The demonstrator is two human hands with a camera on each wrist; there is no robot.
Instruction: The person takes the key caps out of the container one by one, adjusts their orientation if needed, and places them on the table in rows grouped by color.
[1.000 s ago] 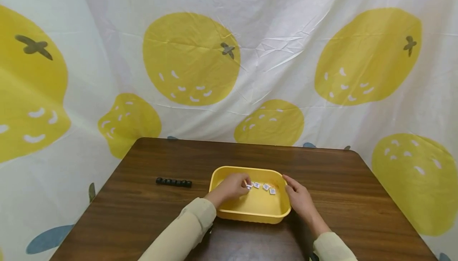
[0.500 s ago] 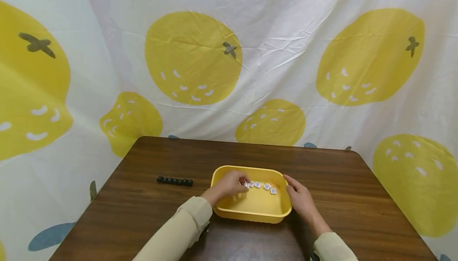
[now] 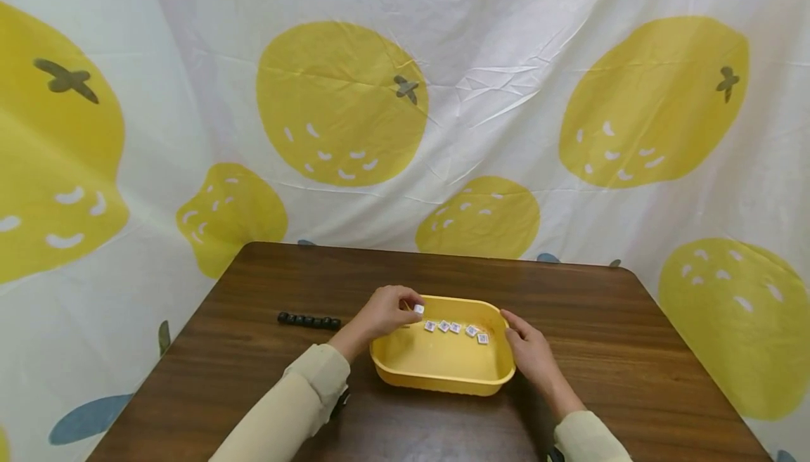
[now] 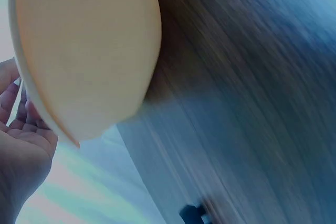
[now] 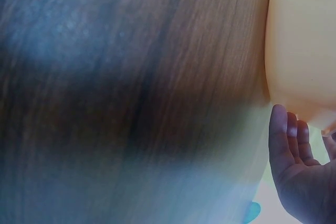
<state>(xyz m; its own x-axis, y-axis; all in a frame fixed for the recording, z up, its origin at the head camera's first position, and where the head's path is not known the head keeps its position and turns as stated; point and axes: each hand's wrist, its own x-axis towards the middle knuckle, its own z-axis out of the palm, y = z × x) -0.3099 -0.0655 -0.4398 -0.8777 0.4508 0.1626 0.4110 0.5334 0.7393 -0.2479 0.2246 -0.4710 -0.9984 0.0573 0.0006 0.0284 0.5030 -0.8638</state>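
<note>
My left hand [image 3: 382, 311] is over the back-left corner of a yellow plastic tub [image 3: 443, 381], pinching a small white square keycap-like piece [image 3: 419, 309] between thumb and fingertips. In the left wrist view, the tub's wall hides those fingertips and the piece. Several similar white pieces [image 3: 455, 328], with bluish marks on top, lie in an uneven row on the tub floor. My right hand [image 3: 533, 353] holds the tub's right side, with thumb and fingertips at the rim. From the right wrist, its fingers [image 5: 292, 135] show along the tub's outer wall.
To the left of the tub, a straight row of small black keycap-like blocks [image 3: 309, 321] lies on the dark wooden table [image 3: 569, 300]. Behind the table hangs a white cloth [image 3: 493, 110] printed with lemons.
My left hand has risen and shifted left from the row toward the tub's left rim, bringing the pinched white piece into view. More white pieces show behind it. Right hand and tub stay put.
</note>
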